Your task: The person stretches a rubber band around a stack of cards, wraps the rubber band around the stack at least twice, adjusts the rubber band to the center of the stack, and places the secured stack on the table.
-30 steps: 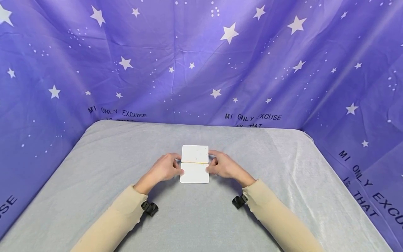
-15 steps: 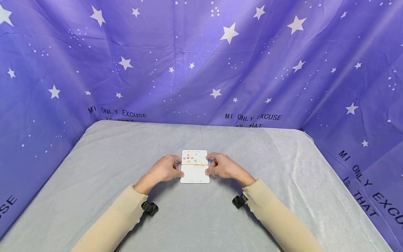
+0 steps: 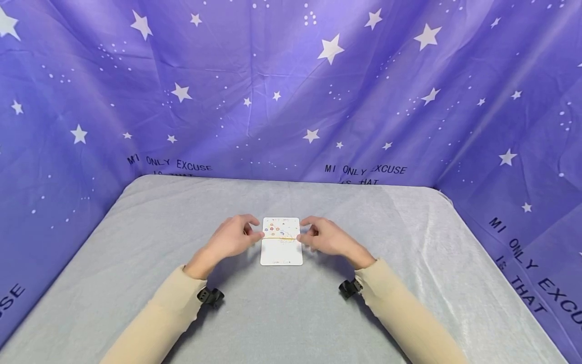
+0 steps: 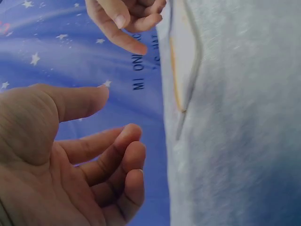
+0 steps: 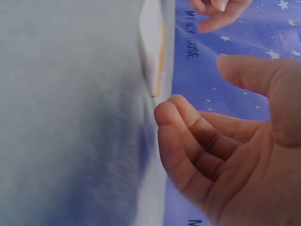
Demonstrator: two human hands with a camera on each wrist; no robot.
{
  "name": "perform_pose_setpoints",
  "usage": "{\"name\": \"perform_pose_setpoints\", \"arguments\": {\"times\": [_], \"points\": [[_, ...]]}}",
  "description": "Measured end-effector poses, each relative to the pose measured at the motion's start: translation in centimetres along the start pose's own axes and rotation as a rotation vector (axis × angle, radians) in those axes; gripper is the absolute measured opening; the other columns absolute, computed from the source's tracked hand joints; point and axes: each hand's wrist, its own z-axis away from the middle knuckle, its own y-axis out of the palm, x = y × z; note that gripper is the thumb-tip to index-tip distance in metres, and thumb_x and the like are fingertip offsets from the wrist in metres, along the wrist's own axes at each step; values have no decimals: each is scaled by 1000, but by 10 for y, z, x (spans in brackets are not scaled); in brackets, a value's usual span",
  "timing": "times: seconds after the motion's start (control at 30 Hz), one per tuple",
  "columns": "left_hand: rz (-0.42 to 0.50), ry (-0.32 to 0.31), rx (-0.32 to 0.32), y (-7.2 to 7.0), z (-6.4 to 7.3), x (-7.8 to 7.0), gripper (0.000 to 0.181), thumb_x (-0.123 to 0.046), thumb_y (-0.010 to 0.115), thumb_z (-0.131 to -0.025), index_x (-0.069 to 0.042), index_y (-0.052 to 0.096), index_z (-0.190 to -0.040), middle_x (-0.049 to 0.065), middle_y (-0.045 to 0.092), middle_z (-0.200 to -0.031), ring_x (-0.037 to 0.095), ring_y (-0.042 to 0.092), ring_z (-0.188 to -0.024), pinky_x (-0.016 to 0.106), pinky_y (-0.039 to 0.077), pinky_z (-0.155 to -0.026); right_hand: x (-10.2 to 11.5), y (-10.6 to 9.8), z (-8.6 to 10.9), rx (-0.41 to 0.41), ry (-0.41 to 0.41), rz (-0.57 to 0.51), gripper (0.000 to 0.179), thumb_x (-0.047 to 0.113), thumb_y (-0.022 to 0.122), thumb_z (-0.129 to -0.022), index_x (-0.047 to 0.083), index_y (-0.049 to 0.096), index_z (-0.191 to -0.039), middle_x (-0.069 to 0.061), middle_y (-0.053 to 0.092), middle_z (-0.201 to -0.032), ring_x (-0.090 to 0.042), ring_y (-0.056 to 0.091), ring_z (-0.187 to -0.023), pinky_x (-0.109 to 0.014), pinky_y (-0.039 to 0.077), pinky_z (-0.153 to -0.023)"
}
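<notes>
A small white notebook-like pad point(image 3: 282, 253) lies flat on the grey cloth in the head view. Small coloured flowers and line drawings are printed on its far half, and a thin yellow band point(image 3: 279, 238) runs across its middle. To its left hovers my left hand point(image 3: 232, 236), thumb and index finger apart beside the edge. My right hand point(image 3: 331, 237) mirrors it at the right edge, fingers loosely bent. Both wrist views show the pad point(image 4: 186, 52) beyond the fingers, and neither the left hand point(image 4: 61, 157) nor the right hand point(image 5: 235, 153) grips anything.
A grey velvety cloth point(image 3: 282, 323) covers the table. Purple curtains point(image 3: 254, 60) with white stars and black lettering hang behind and at both sides. A black device point(image 3: 211, 297) is strapped at the left wrist, and another point(image 3: 350, 288) at the right.
The pad's printed drawings have come into view as its far edge lowered to the table. Both hands have then let go of it and moved slightly up and outward.
</notes>
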Motion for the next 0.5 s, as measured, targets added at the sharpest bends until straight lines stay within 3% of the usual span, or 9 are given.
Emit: {"name": "perform_pose_setpoints", "arguments": {"times": [0.2,0.3,0.5], "points": [[-53,87,-80,-9,4,-6,28,-29,67,-88,-7,68,-105,-4,62,-79,12,54,-69,31,44,-65,6,-12,5,-128,-94,93,26,25,65,-90,6,61,-107,0,63,-84,-15,57,-74,-32,47,-70],[-94,144,-139,-12,6,-9,30,-32,67,-88,-8,68,-106,-1,65,-84,17,59,-76,34,46,-68,8,-16,7,-153,-120,124,19,26,64,-91,10,62,-99,2,63,-86,-14,57,-79,-32,47,-73],[-210,233,-218,-14,6,-7,40,-39,65,-88,-6,66,-112,10,66,-104,27,62,-93,44,49,-78,11,-24,11,-187,-197,150,18,26,63,-92,10,63,-101,1,65,-93,-15,61,-88,-35,51,-79]]}}
